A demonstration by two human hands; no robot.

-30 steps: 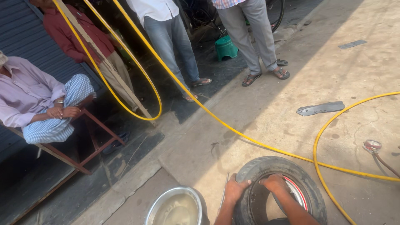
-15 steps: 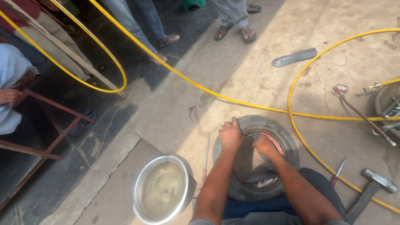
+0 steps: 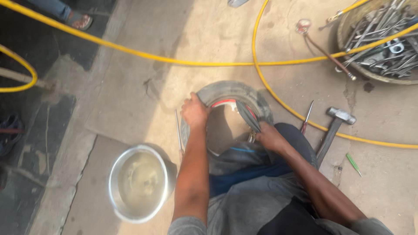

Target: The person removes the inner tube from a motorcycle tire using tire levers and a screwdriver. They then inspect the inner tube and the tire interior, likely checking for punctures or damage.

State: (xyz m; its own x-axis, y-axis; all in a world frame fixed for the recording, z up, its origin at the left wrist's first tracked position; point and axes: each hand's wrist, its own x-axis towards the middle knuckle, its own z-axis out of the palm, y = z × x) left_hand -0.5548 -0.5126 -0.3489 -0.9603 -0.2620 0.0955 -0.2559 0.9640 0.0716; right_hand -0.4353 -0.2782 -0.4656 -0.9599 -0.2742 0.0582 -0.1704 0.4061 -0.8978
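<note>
**2 hands on a small tyre**

The left hand [image 3: 194, 112] curls its fingers over the tyre's [image 3: 226, 90] far-left edge. The right hand [image 3: 270, 137] clamps a dark inner tube [image 3: 247, 115] at the right rim. The worn black tyre shows a red band inside and rests on concrete by the person's knees. Near left, a steel bowl [image 3: 116, 199] holds murky water. Far right, a round basin [image 3: 346, 26] holds metal tools.
</note>
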